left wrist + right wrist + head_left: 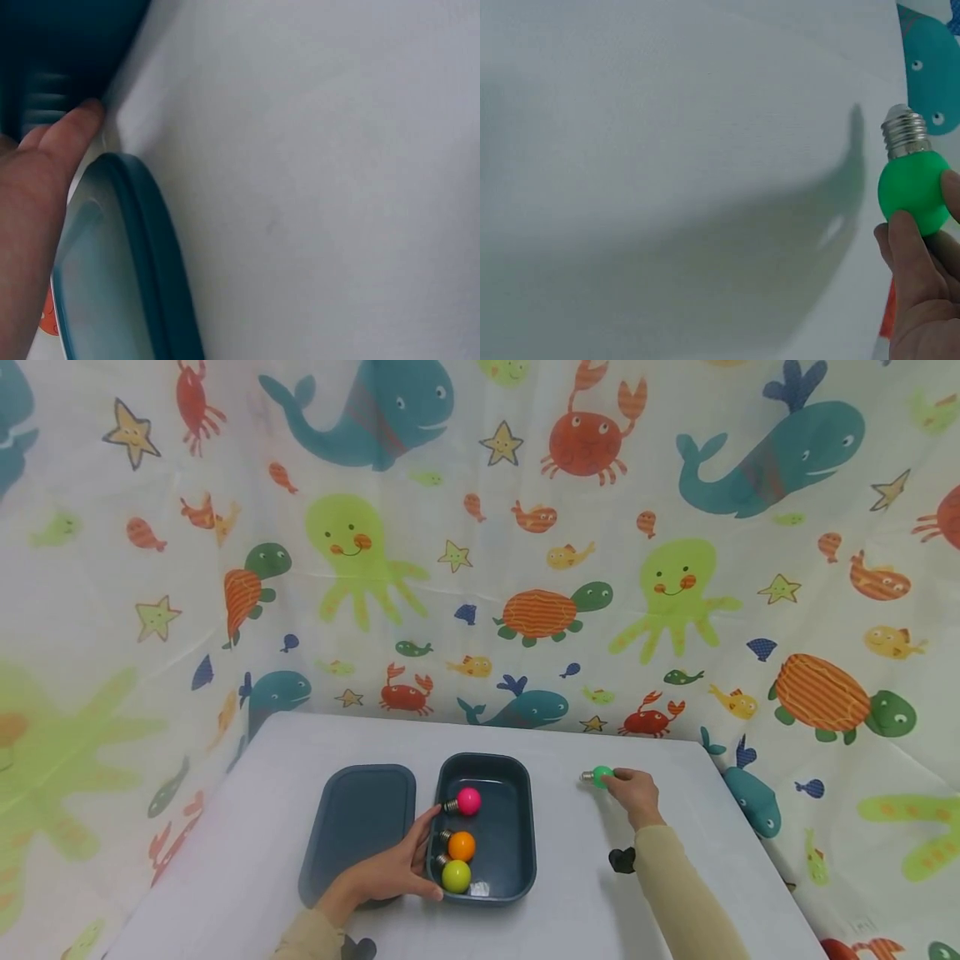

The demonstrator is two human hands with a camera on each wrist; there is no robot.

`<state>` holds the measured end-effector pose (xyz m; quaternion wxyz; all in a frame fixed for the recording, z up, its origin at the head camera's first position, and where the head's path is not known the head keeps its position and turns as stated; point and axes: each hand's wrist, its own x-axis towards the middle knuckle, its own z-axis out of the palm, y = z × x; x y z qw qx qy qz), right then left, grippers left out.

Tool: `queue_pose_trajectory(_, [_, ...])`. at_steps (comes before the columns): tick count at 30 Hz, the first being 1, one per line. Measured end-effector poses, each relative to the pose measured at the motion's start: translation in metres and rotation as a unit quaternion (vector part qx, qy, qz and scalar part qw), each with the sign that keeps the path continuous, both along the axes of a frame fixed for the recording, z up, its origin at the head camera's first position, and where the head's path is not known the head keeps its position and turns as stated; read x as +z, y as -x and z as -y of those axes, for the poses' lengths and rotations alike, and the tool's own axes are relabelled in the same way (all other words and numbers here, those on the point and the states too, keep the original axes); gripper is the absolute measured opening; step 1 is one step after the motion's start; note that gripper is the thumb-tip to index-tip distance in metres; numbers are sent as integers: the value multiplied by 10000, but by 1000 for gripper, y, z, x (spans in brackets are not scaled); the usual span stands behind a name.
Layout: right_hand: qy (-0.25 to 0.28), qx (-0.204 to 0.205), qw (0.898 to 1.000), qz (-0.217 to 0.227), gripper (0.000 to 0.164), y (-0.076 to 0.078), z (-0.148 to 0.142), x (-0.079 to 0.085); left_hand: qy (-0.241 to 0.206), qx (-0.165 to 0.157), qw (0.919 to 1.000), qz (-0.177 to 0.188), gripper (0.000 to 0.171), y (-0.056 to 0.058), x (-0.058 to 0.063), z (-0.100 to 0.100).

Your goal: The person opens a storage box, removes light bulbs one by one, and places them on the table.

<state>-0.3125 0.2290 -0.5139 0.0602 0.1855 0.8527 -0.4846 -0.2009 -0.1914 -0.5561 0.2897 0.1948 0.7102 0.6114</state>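
In the head view my right hand [634, 795] pinches a green light bulb [602, 776] by its round globe, over the right part of the white table. Its metal screw base points left there; the right wrist view shows the bulb [915, 189] between thumb and fingertips. My left hand [396, 866] rests against the left side of a dark blue rectangular box [495, 860], fingers extended along the wall and thumb near the front left corner. Inside the box, along its left side, lie a pink bulb [469, 802], an orange bulb [462, 846] and a yellow bulb [456, 877].
A dark blue lid [363, 810] lies on the white table [570, 877] left of the box, partly behind my left hand. A cloth with sea animals [465, 610] hangs behind the table and along its sides. One black heart-shaped mark [622, 860] shows beside my right sleeve.
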Motion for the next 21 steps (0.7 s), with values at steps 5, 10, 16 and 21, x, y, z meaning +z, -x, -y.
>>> queue_pose_trajectory(5, [-23, 49, 10000, 84, 55, -1, -5, -10, 41, 18, 10000, -17, 115, 0, 1, 0])
queue_pose_trajectory(10, [241, 21, 9997, 93, 55, 3, -2, -18, 57, 31, 10000, -51, 116, 0, 2, 1])
queue_pose_trajectory(16, [286, -8, 9995, 142, 56, 7, 4, -23, 83, 45, 10000, -29, 116, 0, 1, 1])
queue_pose_trajectory(21, [220, -41, 9997, 79, 56, 8, 7, -27, 107, 57, 9999, 4, 116, 1, 0, 0])
